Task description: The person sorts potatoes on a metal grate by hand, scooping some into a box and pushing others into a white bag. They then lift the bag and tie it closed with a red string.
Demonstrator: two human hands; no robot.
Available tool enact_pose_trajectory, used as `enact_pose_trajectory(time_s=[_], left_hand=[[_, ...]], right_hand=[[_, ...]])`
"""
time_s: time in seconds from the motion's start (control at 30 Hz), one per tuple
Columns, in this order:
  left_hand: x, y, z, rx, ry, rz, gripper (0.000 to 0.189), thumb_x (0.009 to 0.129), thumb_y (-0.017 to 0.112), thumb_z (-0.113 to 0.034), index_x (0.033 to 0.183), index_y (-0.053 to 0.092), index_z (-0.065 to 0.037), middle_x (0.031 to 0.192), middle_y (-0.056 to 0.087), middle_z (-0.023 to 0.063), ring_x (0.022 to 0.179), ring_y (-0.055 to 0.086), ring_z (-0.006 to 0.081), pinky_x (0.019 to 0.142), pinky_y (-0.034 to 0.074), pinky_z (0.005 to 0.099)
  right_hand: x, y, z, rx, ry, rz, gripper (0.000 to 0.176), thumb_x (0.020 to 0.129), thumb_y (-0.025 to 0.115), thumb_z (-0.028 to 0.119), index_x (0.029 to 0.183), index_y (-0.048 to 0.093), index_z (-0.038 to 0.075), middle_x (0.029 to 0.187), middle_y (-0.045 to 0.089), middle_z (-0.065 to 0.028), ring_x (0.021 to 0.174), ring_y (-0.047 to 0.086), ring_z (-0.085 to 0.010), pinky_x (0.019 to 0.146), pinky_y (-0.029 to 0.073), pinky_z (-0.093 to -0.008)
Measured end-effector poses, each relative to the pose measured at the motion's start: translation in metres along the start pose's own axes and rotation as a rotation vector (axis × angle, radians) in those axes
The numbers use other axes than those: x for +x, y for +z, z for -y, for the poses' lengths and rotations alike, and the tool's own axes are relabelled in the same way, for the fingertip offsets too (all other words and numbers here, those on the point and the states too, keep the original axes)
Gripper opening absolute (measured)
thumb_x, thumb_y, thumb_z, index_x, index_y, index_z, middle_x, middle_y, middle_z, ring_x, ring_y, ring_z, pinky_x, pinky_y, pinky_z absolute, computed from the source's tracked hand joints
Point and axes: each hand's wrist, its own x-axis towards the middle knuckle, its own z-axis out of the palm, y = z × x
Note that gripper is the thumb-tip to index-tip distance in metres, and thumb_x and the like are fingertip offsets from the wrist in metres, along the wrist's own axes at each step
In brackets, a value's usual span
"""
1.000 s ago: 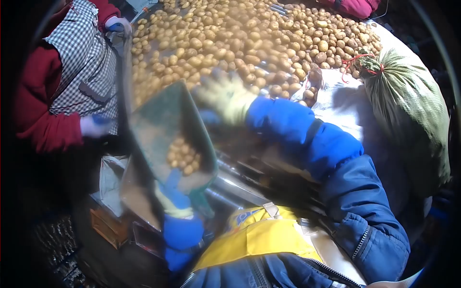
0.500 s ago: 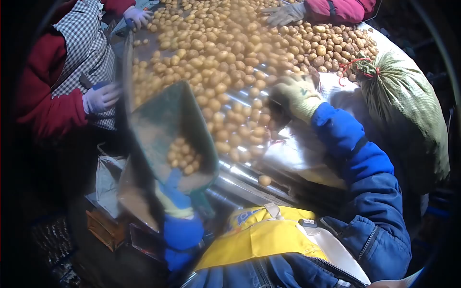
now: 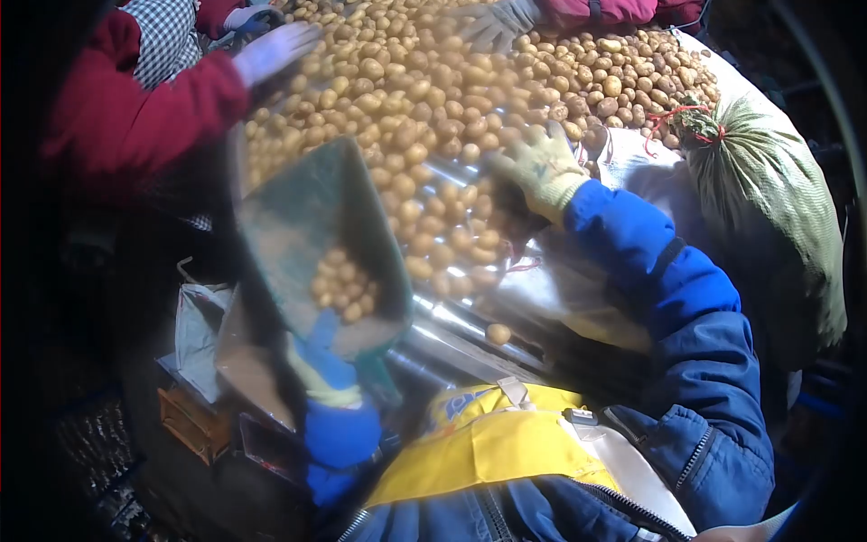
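In the head view, my left hand [image 3: 325, 366], in a blue and cream glove, grips the near left side of a large green scoop [image 3: 298, 217]. The scoop tilts against the metal table's near left part, and a small heap of potatoes [image 3: 345, 285] lies inside it. My right hand [image 3: 542, 172], in a cream glove, reaches over the right edge of the spread potatoes [image 3: 415, 117] with fingers apart. Close below that hand is a white sack [image 3: 569, 280].
A tied green mesh sack [image 3: 768, 199] stands at the right. One loose potato [image 3: 498, 334] sits on the shiny metal surface [image 3: 452, 339] near me. Co-workers' gloved hands [image 3: 278, 50] reach in from the far side and left. Bags and a brown box [image 3: 194, 425] are at lower left.
A co-worker at the left has swung an arm up over the potatoes. My right hand has shifted slightly left and away from me, its fingers spreading. The scoop stays nearly in place.
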Motion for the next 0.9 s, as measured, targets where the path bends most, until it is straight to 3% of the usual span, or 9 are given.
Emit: enact_pose_trajectory(time_s=[0.2,0.3,0.4,0.43,0.53,0.63,0.73,0.83,0.9], left_hand=[[-0.005,0.002,0.004,-0.073,0.01,0.01,0.044,0.096,0.068,-0.003,0.138,0.057,0.005,0.129,0.064,0.0161,0.111,0.065,0.0269,0.094,0.058,0.0395],[-0.01,0.008,0.004,0.034,0.156,0.053,0.048,0.092,0.069,-0.001,0.138,0.056,0.007,0.128,0.064,0.0163,0.112,0.066,0.0266,0.095,0.058,0.0409],[-0.012,0.01,-0.002,0.091,0.164,0.118,0.046,0.093,0.07,-0.001,0.136,0.057,0.006,0.128,0.065,0.0154,0.111,0.066,0.0248,0.095,0.057,0.0389],[-0.009,0.009,-0.001,0.094,0.171,0.125,0.045,0.093,0.07,-0.002,0.136,0.057,0.006,0.127,0.065,0.0152,0.111,0.066,0.0244,0.096,0.056,0.0383],[-0.01,0.012,-0.005,0.105,0.143,0.144,0.044,0.093,0.069,-0.001,0.135,0.058,0.006,0.126,0.065,0.0149,0.111,0.066,0.024,0.096,0.056,0.038],[-0.015,0.015,-0.012,0.051,0.094,0.131,0.045,0.093,0.069,-0.001,0.135,0.058,0.005,0.125,0.066,0.0145,0.11,0.066,0.0242,0.096,0.056,0.0385],[-0.008,0.006,0.001,0.056,0.094,0.068,0.038,0.095,0.07,-0.002,0.131,0.061,0.007,0.12,0.067,0.0143,0.106,0.066,0.0229,0.093,0.056,0.0371],[-0.005,-0.004,0.006,-0.023,0.045,0.076,0.043,0.093,0.069,-0.001,0.134,0.059,0.006,0.122,0.066,0.0141,0.107,0.066,0.0237,0.095,0.055,0.0381],[-0.005,-0.003,0.003,0.02,0.066,0.088,0.046,0.092,0.068,0.001,0.136,0.057,0.005,0.124,0.065,0.0142,0.11,0.066,0.0242,0.097,0.055,0.039]], right_hand=[[0.033,-0.01,-0.003,-0.036,-0.022,0.202,0.041,0.082,0.074,0.045,0.109,0.078,0.015,0.109,0.073,-0.0137,0.117,0.066,-0.0322,0.095,0.051,-0.0471],[0.04,-0.012,-0.016,0.241,0.104,0.173,0.038,0.088,0.075,0.039,0.113,0.078,0.01,0.097,0.077,-0.0169,0.095,0.076,-0.0288,0.085,0.059,-0.0415],[0.019,-0.022,-0.013,0.677,0.268,-0.039,0.034,0.095,0.073,0.033,0.118,0.077,0.009,0.103,0.077,-0.0168,0.096,0.076,-0.026,0.086,0.06,-0.0381],[0.021,-0.023,-0.008,1.127,0.266,-0.066,0.035,0.095,0.075,0.037,0.119,0.077,0.012,0.103,0.078,-0.0133,0.094,0.075,-0.0223,0.087,0.059,-0.0365],[0.001,-0.079,0.017,1.696,0.053,0.013,0.037,0.095,0.075,0.039,0.124,0.076,0.017,0.109,0.078,-0.0089,0.094,0.074,-0.0192,0.085,0.059,-0.0357],[0.013,-0.075,0.004,1.287,0.224,-0.055,0.04,0.095,0.074,0.04,0.127,0.073,0.017,0.113,0.077,-0.01,0.095,0.075,-0.0237,0.084,0.059,-0.0373],[0.015,-0.039,-0.017,0.457,0.11,-0.076,0.036,0.095,0.072,0.034,0.125,0.072,0.014,0.112,0.075,-0.0147,0.097,0.074,-0.0306,0.085,0.059,-0.0387],[0.019,-0.002,-0.014,0.557,0.172,-0.054,0.035,0.087,0.075,0.036,0.113,0.075,0.012,0.11,0.073,-0.0175,0.105,0.072,-0.0341,0.091,0.057,-0.0424],[0.019,-0.008,0.002,0.31,0.098,0.047,0.039,0.082,0.077,0.039,0.11,0.077,0.012,0.113,0.073,-0.0173,0.112,0.069,-0.0327,0.095,0.055,-0.0435]])
